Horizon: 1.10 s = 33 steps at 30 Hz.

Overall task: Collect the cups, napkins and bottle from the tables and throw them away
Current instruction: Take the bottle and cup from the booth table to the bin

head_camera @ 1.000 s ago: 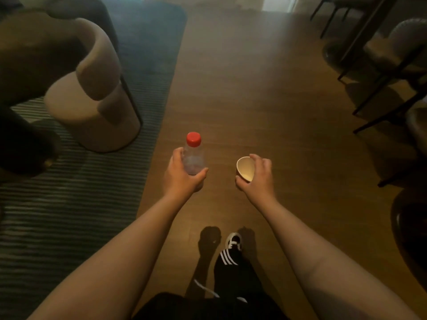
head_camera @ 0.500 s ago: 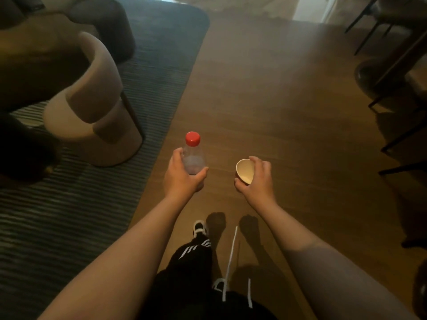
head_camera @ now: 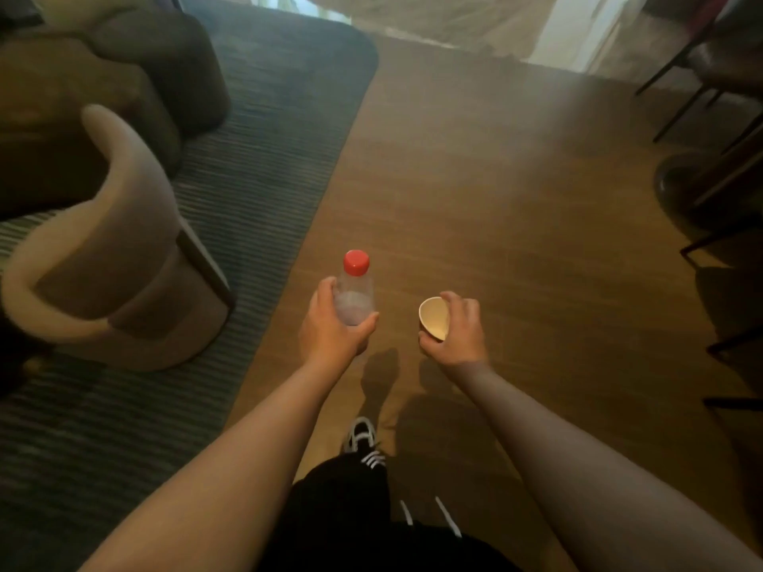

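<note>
My left hand (head_camera: 330,330) grips a clear plastic bottle (head_camera: 354,295) with a red cap, held upright in front of me. My right hand (head_camera: 458,334) holds a paper cup (head_camera: 434,317), tilted so its pale inside faces left. Both are carried at waist height above a brown wooden floor (head_camera: 516,225). No napkins or bin show in view.
A beige curved armchair (head_camera: 111,274) stands at left on a dark striped rug (head_camera: 256,192), with a dark sofa (head_camera: 103,88) behind it. Dark chair legs and a round table base (head_camera: 693,187) line the right edge. My black trousers and striped shoe (head_camera: 363,439) are below.
I have walked forward along the wooden floor. The armchair has come closer on the left and the chairs on the right have slid back. Both hands keep their hold.
</note>
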Tool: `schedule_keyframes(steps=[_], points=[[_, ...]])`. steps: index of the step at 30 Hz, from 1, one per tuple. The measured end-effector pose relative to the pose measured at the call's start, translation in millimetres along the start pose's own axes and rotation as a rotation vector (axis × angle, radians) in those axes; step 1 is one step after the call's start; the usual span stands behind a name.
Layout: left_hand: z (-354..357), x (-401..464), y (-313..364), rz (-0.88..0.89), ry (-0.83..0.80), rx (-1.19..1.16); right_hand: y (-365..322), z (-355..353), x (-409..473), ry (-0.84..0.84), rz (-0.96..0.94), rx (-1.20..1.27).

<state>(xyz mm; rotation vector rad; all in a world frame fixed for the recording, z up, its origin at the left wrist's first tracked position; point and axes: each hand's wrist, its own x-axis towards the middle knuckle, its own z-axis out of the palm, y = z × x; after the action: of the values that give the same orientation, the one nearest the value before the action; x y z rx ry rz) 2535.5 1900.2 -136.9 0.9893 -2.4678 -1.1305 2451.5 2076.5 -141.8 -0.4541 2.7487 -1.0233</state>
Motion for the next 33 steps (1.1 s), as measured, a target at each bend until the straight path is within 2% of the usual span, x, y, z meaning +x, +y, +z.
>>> schedule_keyframes(steps=[9, 16, 24, 33], points=[[53, 166, 75, 0.038, -0.058, 0.006, -2, -33, 178, 0.064, 0.06, -0.044], [132, 295, 136, 0.059, -0.082, -0.04, 36, -58, 331, 0.116, 0.088, 0.059], [234, 446, 256, 0.113, -0.077, -0.145, 85, -130, 525, 0.126, 0.049, 0.061], [301, 564, 327, 0.104, -0.072, -0.115, 110, -177, 672, 0.136, 0.06, 0.058]])
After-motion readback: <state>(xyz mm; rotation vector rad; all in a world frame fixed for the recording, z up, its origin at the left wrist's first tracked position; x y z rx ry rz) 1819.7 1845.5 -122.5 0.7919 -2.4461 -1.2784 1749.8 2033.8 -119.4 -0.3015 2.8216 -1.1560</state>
